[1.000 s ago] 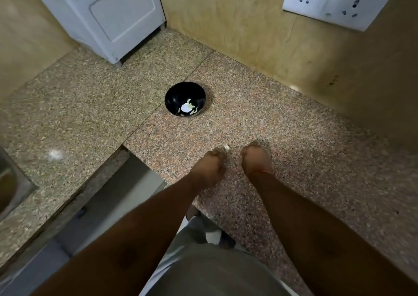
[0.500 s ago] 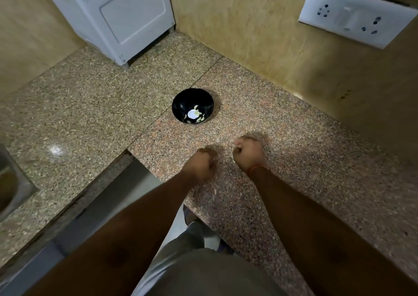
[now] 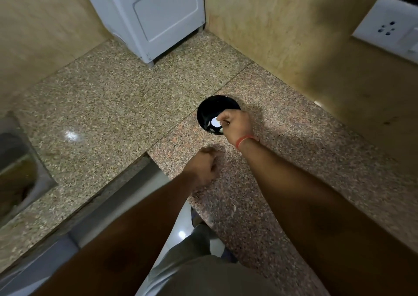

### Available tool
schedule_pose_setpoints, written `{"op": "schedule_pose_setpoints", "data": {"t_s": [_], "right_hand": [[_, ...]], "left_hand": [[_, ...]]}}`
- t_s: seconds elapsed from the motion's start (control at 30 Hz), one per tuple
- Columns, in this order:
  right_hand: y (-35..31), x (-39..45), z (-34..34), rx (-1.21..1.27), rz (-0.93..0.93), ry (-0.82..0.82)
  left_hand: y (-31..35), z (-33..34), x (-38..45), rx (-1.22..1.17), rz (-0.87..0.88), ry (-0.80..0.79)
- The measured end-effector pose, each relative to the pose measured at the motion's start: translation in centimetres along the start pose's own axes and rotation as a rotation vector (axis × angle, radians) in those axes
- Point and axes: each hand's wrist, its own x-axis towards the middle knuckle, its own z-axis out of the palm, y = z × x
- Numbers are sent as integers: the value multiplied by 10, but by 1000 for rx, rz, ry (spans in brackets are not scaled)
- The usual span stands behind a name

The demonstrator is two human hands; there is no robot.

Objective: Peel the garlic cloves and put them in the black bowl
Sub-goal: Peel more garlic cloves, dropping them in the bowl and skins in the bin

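The black bowl (image 3: 207, 111) stands on the speckled granite counter (image 3: 113, 105) and holds several pale garlic pieces (image 3: 213, 123). My right hand (image 3: 237, 126), with a red thread round the wrist, hovers over the bowl's right half. Its fingertips are pinched together above the pale pieces, apparently on a small garlic clove that the fingers mostly hide. My left hand (image 3: 203, 166) rests nearer to me on the counter, curled into a loose fist. Nothing shows in it.
A white appliance (image 3: 158, 13) stands in the back corner. A wall socket plate (image 3: 389, 31) is at the right, a steel sink (image 3: 18, 171) at the far left. The counter edge (image 3: 144, 157) steps inward beside my left hand. A peel scrap (image 3: 234, 208) lies near the edge.
My right hand has left the spot beside my left hand and moved forward over the bowl. My left hand stayed on the counter. The camera has tilted.
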Motion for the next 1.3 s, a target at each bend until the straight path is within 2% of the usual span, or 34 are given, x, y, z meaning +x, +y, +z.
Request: {"op": "schedule_pose_setpoints", "data": {"t_s": [0.13,0.33,0.5,0.6,0.77,0.9,1.07,1.17,1.23,1.3], "right_hand": [[1,0,5,13,30,5],[16,-48,-7,43,57,17],[33,-111,-18,40,83,-89],[47,-146,-18,17,91,-215],[62,-188,-15,-165,31,-350],[69,-208,-6,-326,-69,-417],[72,-219,0,-428,-104,-435],[71,-223,-2,-405,-46,-425],[79,-226,-1,-332,23,-373],[83,-230,-2,-247,69,-314]], "left_hand": [[-1,1,-3,26,-2,2],[9,4,-16,3,-39,20],[10,32,-32,-2,-71,-21],[26,37,-57,-28,-74,-14],[39,62,-85,-82,-54,87],[54,72,-102,-97,-133,96],[58,85,-113,-147,-180,99],[64,88,-114,-186,-172,148],[66,92,-113,-270,-190,156],[69,96,-113,-451,-265,141]]}}
